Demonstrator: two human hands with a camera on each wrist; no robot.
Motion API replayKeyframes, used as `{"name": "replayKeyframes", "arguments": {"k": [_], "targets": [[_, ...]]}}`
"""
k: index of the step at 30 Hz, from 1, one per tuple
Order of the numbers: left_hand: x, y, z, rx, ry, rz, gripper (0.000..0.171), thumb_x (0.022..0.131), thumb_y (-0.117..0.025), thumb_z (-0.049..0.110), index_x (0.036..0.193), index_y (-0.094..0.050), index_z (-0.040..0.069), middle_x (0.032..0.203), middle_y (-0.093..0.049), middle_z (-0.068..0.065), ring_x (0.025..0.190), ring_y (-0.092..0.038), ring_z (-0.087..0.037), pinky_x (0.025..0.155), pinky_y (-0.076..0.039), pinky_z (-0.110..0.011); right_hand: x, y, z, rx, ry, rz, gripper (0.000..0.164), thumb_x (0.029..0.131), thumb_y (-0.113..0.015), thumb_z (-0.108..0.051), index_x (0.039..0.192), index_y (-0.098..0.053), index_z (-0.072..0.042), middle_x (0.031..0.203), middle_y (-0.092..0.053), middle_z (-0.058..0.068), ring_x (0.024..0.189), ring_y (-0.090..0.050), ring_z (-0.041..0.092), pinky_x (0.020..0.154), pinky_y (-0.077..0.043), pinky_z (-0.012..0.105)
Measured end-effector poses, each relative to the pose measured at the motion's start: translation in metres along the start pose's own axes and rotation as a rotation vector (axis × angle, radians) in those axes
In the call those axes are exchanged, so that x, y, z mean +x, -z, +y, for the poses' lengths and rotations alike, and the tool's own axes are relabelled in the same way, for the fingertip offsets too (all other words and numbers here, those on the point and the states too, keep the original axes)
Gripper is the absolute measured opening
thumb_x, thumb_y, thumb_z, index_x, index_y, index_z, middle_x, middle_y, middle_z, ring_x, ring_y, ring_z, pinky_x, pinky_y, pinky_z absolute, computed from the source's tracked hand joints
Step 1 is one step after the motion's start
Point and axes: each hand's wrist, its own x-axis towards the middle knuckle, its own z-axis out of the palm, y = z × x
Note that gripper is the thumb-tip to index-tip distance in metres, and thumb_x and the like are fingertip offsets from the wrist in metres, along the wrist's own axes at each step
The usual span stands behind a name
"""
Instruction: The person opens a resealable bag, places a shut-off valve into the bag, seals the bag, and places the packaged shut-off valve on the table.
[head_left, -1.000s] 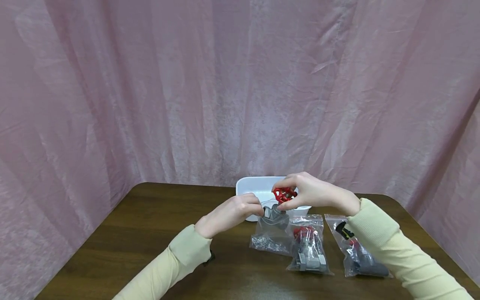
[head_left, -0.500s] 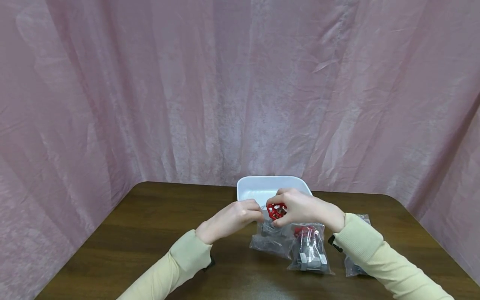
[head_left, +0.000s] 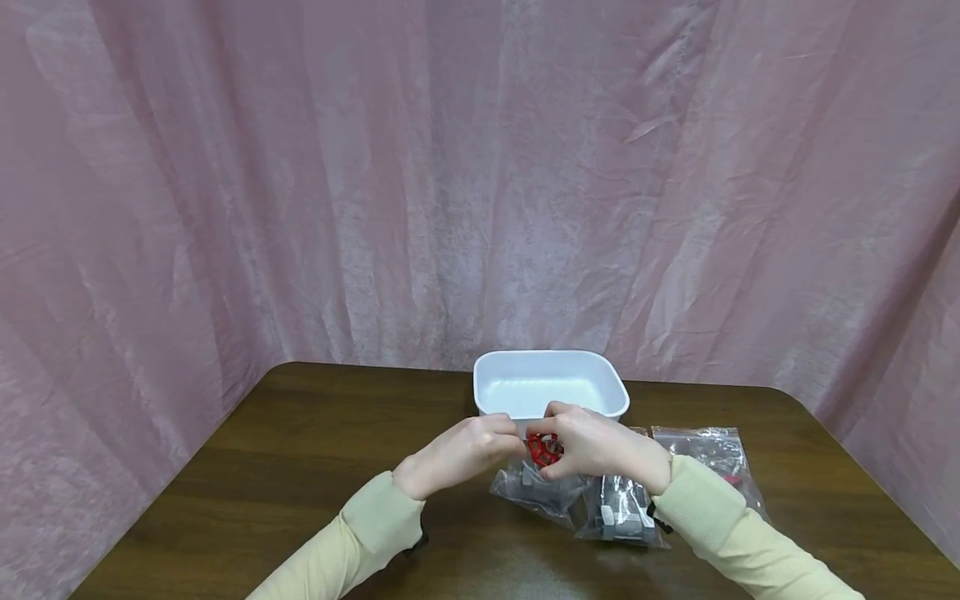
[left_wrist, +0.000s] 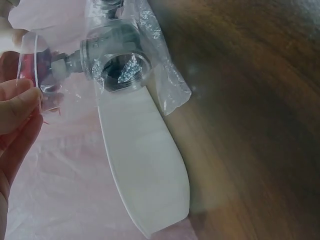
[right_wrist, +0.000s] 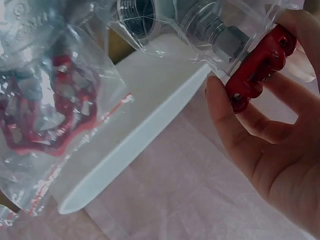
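Note:
My left hand (head_left: 467,450) pinches the mouth of a clear zip bag (head_left: 543,497) at the middle right of the table. A grey valve (left_wrist: 112,52) with a red handwheel (right_wrist: 262,67) is mostly inside that bag, its threaded opening facing out in the left wrist view. My right hand (head_left: 600,446) holds the handwheel by its rim between thumb and fingers, right at the bag's mouth. In the left wrist view the fingers (left_wrist: 20,107) of my left hand grip the clear plastic beside the red wheel.
A white plastic tub (head_left: 489,392) stands behind the hands. Close on the right lies a second bag (head_left: 622,512) with a red-wheeled valve, partly under my right hand. Another bag (head_left: 708,450) lies farther right, partly behind the sleeve. A pink curtain (head_left: 450,183) hangs behind the wooden table (head_left: 315,450).
My right hand has come down and to the left with the valve, which has sunk into the bag. My left hand has lowered slightly, still holding the bag's mouth.

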Motion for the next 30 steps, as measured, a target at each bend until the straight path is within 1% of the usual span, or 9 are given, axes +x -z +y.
{"name": "replayKeyframes", "arguments": {"k": [6,10,12,16,20,22,24,27,30], "targets": [[-0.001,-0.003,0.0,-0.004,-0.006,-0.006,0.02,0.082,-0.06,-0.006,0.084,-0.067,0.013,0.085,-0.056,0.007,0.083,-0.046,-0.001,0.074,-0.035,-0.007,-0.002,-0.006,0.0,-0.012,-0.017,0.0,0.031,0.063,-0.076,-0.026,0.091,-0.063,-0.021,0.077,-0.044,-0.006,0.062,-0.043,0.006,0.051,-0.039,0.019],[-0.002,-0.003,0.0,-0.005,0.002,-0.001,0.02,0.081,-0.062,-0.006,0.084,-0.067,0.013,0.084,-0.056,0.007,0.082,-0.046,-0.001,0.073,-0.035,-0.007,-0.001,-0.008,-0.001,-0.023,-0.043,0.004,0.037,0.063,-0.077,-0.029,0.096,-0.064,-0.02,0.078,-0.044,-0.006,0.063,-0.043,0.006,0.051,-0.039,0.02],[-0.002,-0.004,0.0,-0.007,0.0,0.002,0.019,0.081,-0.062,-0.006,0.083,-0.067,0.013,0.084,-0.056,0.006,0.082,-0.047,-0.001,0.073,-0.035,-0.007,-0.001,-0.01,-0.001,-0.012,-0.06,0.005,0.042,0.062,-0.078,-0.03,0.099,-0.063,-0.018,0.08,-0.044,-0.005,0.065,-0.043,0.007,0.052,-0.039,0.02],[-0.003,-0.006,-0.001,0.005,-0.009,0.011,0.018,0.081,-0.062,-0.006,0.081,-0.066,0.012,0.084,-0.056,0.005,0.082,-0.048,-0.002,0.073,-0.036,-0.008,-0.004,-0.012,0.0,0.047,-0.087,0.018,0.052,0.062,-0.08,-0.03,0.107,-0.062,-0.011,0.086,-0.047,-0.004,0.07,-0.045,0.009,0.056,-0.041,0.021],[-0.003,-0.007,0.0,-0.006,-0.002,0.025,0.016,0.081,-0.064,-0.004,0.086,-0.065,0.011,0.086,-0.056,0.005,0.082,-0.047,-0.001,0.073,-0.036,-0.008,-0.007,-0.013,0.003,0.072,-0.107,0.026,0.057,0.063,-0.08,-0.032,0.111,-0.059,-0.008,0.092,-0.049,-0.002,0.075,-0.049,0.01,0.059,-0.044,0.023],[-0.002,-0.008,0.001,-0.025,0.009,0.031,0.017,0.08,-0.066,-0.002,0.09,-0.066,0.01,0.087,-0.057,0.004,0.083,-0.048,-0.001,0.074,-0.036,-0.008,-0.009,-0.013,0.005,0.074,-0.123,0.02,0.06,0.064,-0.08,-0.035,0.112,-0.057,-0.008,0.092,-0.049,-0.002,0.076,-0.05,0.011,0.059,-0.044,0.024],[-0.001,-0.008,0.001,-0.024,0.012,0.035,0.02,0.079,-0.067,-0.002,0.095,-0.066,0.01,0.09,-0.058,0.004,0.084,-0.049,-0.002,0.076,-0.037,-0.009,-0.011,-0.012,0.006,0.086,-0.144,0.008,0.064,0.064,-0.08,-0.037,0.114,-0.054,-0.007,0.094,-0.05,-0.002,0.077,-0.051,0.011,0.06,-0.045,0.025],[0.0,-0.008,0.002,-0.022,0.018,0.033,0.024,0.078,-0.068,-0.004,0.097,-0.067,0.01,0.091,-0.058,0.003,0.085,-0.05,-0.003,0.076,-0.037,-0.009,-0.014,-0.01,0.009,0.144,-0.165,-0.013,0.067,0.065,-0.079,-0.035,0.117,-0.05,-0.004,0.096,-0.052,0.0,0.08,-0.052,0.012,0.064,-0.046,0.026],[0.001,-0.008,0.003,-0.004,0.016,0.026,0.026,0.076,-0.067,-0.007,0.096,-0.067,0.01,0.089,-0.057,0.004,0.082,-0.049,-0.002,0.074,-0.037,-0.009,-0.018,-0.01,0.012,0.247,-0.176,-0.053,0.066,0.067,-0.078,-0.025,0.118,-0.045,0.002,0.094,-0.054,0.002,0.078,-0.054,0.012,0.064,-0.047,0.025]]}}
